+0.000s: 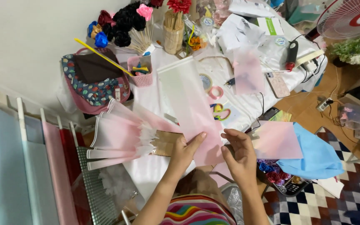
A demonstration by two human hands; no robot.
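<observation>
Both hands hold one long translucent pink wrapping sheet [190,110] at its near end, over the white-covered table [151,166]; the left hand [183,151] has its fingers clamped on the sheet's left edge; the right hand [239,153] pinches the right corner with curled fingers; the sheet lies flat and unfolded, running away from the person; a pleated pink paper fan [119,135] lies finished at the left; another pink square [276,141] waits at the right, so folding seems barely begun.
</observation>
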